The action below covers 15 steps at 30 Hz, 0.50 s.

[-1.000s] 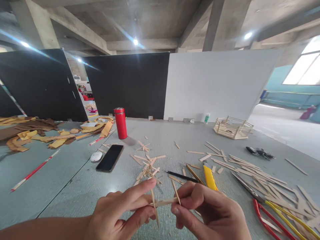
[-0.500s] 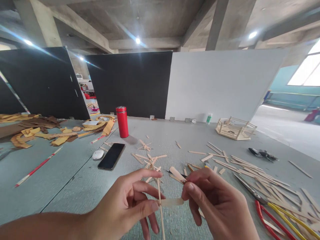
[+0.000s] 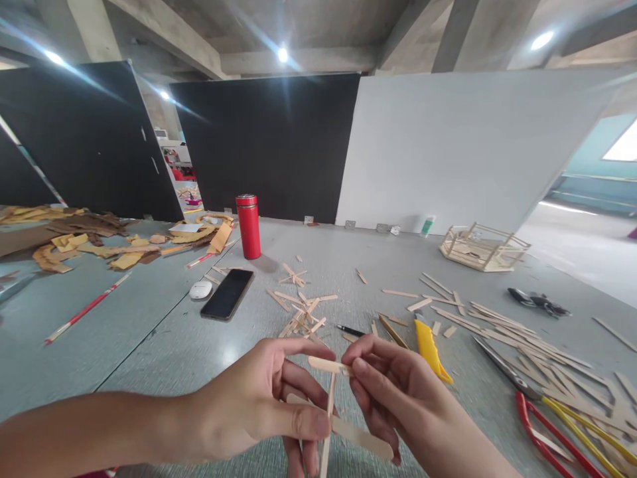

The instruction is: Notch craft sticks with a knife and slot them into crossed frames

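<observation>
My left hand (image 3: pixel 263 401) is closed on two crossed wooden craft sticks, its thumb pressing where they meet. The wide flat stick (image 3: pixel 367 440) lies crosswise, and the narrow stick (image 3: pixel 325 457) runs from the far end toward me. My right hand (image 3: pixel 398 388) pinches a short rounded craft stick (image 3: pixel 324 364) between thumb and fingers. This piece lies across the far end of the narrow stick; whether the two touch I cannot tell. Past my hands is a heap of small stick pieces (image 3: pixel 304 317).
At right lie red-and-yellow-handled snips (image 3: pixel 522 385), scattered craft sticks (image 3: pixel 502 323) and a yellow cutter (image 3: pixel 430 352). A hexagonal stick frame (image 3: pixel 480 255) stands farther back. A phone (image 3: pixel 227 294), an earbud case (image 3: pixel 200 289) and a red flask (image 3: pixel 249 229) are at left.
My right hand has moved left, bringing the short stick over the narrow stick's far end. The crossed sticks have turned slightly. The view has tilted down, and the yellow cutter now shows.
</observation>
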{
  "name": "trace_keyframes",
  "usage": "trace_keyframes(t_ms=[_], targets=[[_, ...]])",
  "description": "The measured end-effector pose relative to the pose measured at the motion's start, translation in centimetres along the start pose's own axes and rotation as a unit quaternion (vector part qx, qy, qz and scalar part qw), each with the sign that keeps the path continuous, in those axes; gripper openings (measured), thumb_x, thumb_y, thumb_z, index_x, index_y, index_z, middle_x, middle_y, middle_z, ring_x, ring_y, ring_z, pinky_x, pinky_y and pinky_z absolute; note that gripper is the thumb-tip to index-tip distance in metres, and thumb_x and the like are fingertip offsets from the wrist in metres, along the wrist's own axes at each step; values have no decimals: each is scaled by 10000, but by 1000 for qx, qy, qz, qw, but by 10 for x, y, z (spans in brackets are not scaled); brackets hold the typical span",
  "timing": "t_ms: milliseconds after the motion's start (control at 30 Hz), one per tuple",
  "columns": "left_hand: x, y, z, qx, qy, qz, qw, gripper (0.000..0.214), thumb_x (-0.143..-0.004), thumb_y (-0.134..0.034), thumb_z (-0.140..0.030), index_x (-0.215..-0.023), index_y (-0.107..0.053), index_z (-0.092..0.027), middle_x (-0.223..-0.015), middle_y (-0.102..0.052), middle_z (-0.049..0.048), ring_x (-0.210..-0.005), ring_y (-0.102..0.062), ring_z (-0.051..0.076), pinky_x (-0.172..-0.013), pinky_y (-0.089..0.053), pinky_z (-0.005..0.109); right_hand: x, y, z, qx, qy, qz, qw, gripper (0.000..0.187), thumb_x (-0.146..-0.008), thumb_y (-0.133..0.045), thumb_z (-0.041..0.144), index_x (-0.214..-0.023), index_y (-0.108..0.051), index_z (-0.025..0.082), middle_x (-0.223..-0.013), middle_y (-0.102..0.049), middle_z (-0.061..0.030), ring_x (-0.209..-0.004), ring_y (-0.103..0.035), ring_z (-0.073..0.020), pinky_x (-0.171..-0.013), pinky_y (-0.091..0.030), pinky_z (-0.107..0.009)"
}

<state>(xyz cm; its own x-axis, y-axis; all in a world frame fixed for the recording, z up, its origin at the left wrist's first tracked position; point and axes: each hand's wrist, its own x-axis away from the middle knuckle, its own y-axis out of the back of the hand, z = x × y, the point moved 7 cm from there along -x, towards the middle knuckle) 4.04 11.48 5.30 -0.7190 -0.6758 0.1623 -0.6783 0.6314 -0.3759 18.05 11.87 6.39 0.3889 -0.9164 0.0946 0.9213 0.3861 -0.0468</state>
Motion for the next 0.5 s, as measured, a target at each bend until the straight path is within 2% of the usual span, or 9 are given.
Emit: trace_keyframes(t_ms=[100,167,267,400,500], targets=[[-1,-4,-1,-16,3,17,1000,364,-818,-860,-365,-973,-624,-136,-725,-692,21,-534,-684,119,-475,-544,182,0,0,-4,-51,-24,3,998,329,-990,-656,493,-922,-592,178,-605,-460,100,-419,-313,-14,-395,-306,-127],[-1,-6,-2,-24,6,26,999,338,-820,-852,-379,-867,-612,-146,-676,-679,15,-516,-681,122,-466,-531,183,1,0,-5,-75,-38,3,996,347,-974,-672,511,-913,-597,179,-619,-477,90,-423,-318,-15,-394,-308,-131],[0,-6,-1,-25,14,22,999,346,-802,-858,-399,-831,-628,-144,-650,-679,14,-496,-676,125,-465,-529,195,2,-2,-6,-87,-59,17,994,338,-971,-678,509,-927,-600,184,-646,-499,79,-436,-336,-20,-401,-316,-138],[0,-7,-1,-23,24,16,999,384,-769,-877,-442,-816,-655,-131,-647,-683,10,-480,-672,123,-455,-516,193,5,-6,-5,-100,-72,47,991,316,-970,-693,481,-902,-594,188,-628,-451,90,-455,-293,-26,-410,-289,-142],[1,-7,-1,-22,18,17,999,340,-801,-857,-407,-824,-663,-128,-656,-687,11,-481,-680,126,-452,-515,193,6,-8,-3,-122,-78,61,988,306,-966,-703,464,-878,-582,197,-618,-419,96,-459,-274,-32,-414,-276,-149]])
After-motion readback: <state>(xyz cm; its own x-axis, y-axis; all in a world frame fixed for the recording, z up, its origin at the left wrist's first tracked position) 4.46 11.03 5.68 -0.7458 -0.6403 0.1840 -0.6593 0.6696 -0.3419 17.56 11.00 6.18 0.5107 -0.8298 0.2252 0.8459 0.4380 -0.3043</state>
